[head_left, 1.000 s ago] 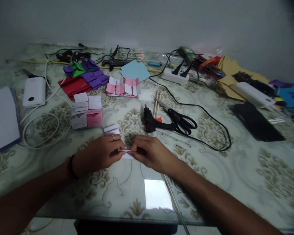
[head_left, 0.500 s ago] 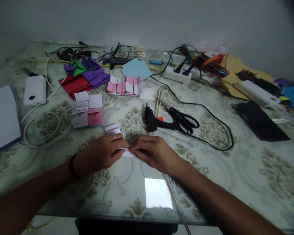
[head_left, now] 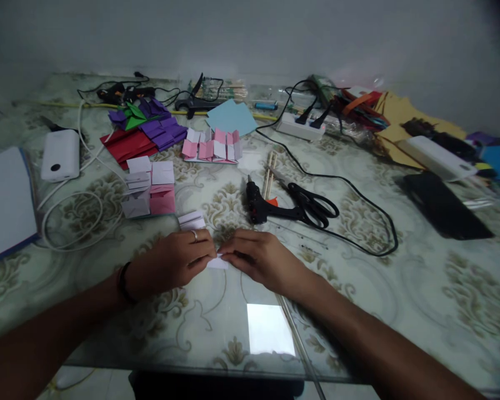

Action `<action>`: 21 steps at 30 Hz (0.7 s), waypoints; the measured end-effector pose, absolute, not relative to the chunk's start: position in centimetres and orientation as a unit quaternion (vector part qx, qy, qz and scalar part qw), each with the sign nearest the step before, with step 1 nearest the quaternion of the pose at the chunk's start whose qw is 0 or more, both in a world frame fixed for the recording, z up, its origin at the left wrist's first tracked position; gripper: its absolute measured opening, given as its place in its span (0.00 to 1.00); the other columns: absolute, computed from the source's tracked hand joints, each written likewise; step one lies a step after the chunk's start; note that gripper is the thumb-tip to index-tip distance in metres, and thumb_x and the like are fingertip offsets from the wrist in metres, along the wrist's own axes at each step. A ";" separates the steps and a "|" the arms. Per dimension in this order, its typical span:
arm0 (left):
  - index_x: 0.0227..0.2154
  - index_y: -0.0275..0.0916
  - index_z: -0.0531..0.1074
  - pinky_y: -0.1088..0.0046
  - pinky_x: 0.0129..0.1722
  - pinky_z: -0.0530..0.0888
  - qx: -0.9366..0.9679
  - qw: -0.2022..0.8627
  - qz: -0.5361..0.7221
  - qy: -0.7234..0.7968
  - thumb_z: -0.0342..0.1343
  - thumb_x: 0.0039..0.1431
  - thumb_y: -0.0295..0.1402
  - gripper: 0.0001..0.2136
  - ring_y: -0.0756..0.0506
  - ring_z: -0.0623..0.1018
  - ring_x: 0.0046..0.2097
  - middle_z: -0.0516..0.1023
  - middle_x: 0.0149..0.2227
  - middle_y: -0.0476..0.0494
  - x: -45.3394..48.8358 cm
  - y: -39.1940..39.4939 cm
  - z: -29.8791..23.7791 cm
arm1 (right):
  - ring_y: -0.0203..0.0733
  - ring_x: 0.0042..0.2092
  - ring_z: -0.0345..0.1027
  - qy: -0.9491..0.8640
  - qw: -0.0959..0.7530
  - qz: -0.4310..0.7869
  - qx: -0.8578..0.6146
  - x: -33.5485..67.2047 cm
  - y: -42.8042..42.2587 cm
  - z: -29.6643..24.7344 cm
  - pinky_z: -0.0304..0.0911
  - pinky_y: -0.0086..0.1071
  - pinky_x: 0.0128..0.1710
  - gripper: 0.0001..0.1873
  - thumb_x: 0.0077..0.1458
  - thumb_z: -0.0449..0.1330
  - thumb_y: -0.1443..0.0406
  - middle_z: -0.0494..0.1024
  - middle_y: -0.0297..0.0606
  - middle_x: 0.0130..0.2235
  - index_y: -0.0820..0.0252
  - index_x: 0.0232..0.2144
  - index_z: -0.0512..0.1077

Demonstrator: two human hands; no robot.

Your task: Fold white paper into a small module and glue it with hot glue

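My left hand [head_left: 173,261] and my right hand [head_left: 260,256] meet at the middle of the table, fingers curled and pinched on a small folded white paper [head_left: 217,262] that lies on the glass. Most of the paper is hidden under my fingers. A ring shows on my left hand and a dark band on its wrist. Another folded white piece [head_left: 191,220] lies just beyond my left hand.
A black glue gun [head_left: 259,204] and black scissors [head_left: 312,205] lie just beyond my right hand, with a black cable looping right. Folded pink and white papers [head_left: 150,189], [head_left: 212,147], purple and red papers [head_left: 144,130], a white power bank [head_left: 59,155] and a power strip [head_left: 300,126] sit farther back.
Both hands have stayed at the same spot; the fingers have pressed closer over the paper, which now shows less between them.
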State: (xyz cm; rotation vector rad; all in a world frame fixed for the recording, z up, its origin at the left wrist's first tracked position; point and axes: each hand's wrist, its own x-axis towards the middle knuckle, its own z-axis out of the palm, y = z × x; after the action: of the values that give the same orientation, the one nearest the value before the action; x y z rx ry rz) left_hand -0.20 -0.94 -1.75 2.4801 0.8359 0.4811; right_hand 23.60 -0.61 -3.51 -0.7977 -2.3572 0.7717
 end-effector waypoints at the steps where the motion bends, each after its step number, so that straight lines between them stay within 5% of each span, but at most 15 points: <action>1: 0.37 0.37 0.75 0.70 0.41 0.70 0.905 0.236 0.173 0.309 0.51 0.68 0.21 0.08 0.46 0.76 0.41 0.77 0.39 0.44 -0.2 -1.0 -1.8 | 0.42 0.38 0.77 -0.874 0.262 0.283 -0.295 23.5 -0.7 -3.5 0.71 0.32 0.39 0.06 0.68 0.60 0.69 0.81 0.40 0.38 0.59 0.41 0.78; 21: 0.30 0.38 0.71 0.69 0.36 0.67 0.895 0.219 0.142 0.361 0.53 0.68 0.24 0.09 0.47 0.73 0.35 0.73 0.34 0.47 -0.3 -0.9 -2.0 | 0.40 0.33 0.71 -0.874 0.225 0.268 -0.338 22.7 -1.0 -3.5 0.62 0.30 0.33 0.03 0.61 0.64 0.73 0.77 0.39 0.34 0.65 0.38 0.76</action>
State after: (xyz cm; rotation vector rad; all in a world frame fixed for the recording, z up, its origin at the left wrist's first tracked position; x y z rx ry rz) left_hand -0.32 -0.85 -2.02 2.4779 0.9982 0.3919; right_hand 22.70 -1.05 -3.45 -0.9319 -2.4089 0.7398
